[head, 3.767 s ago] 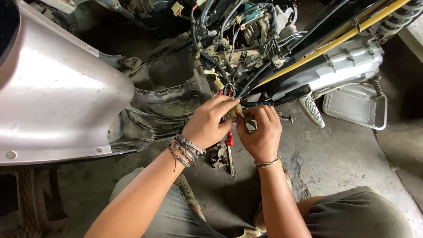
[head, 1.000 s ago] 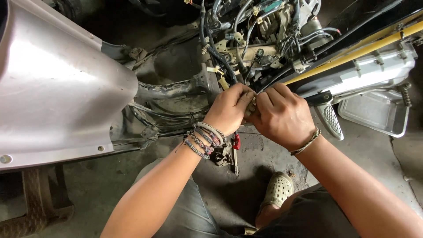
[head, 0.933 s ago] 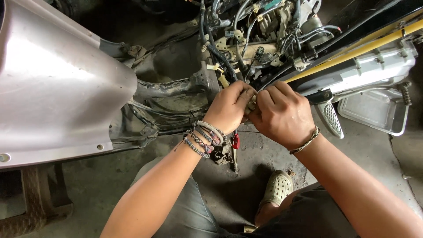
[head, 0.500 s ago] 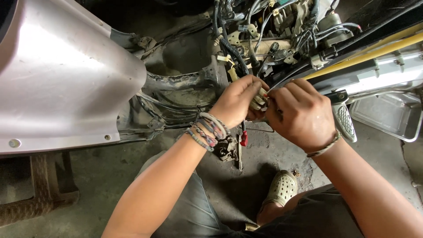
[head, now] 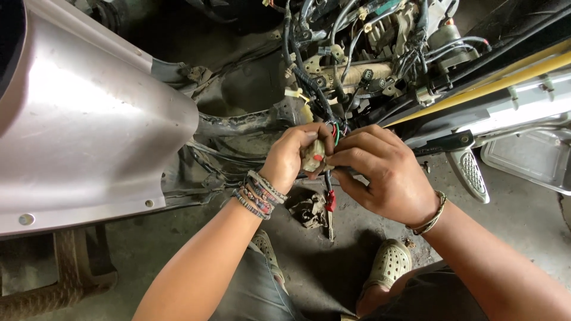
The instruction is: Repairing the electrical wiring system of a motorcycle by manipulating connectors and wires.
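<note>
Small beige plastic wiring connector (head: pixel 313 157): gripped between the closed left hand (head: pixel 291 157) and the closed right hand (head: pixel 380 172), below the tangled black wire harness (head: pixel 333 71). Silver curved metal body panel (head: pixel 83 125) is seen alongside.

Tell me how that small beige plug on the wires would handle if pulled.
The beige plug, pinched by the left hand and right hand, looks like hard plastic, so probably stiff and light. Its coloured wires bend freely and would likely flop. They run up into the wire bundle, so it is probably tethered.
</note>
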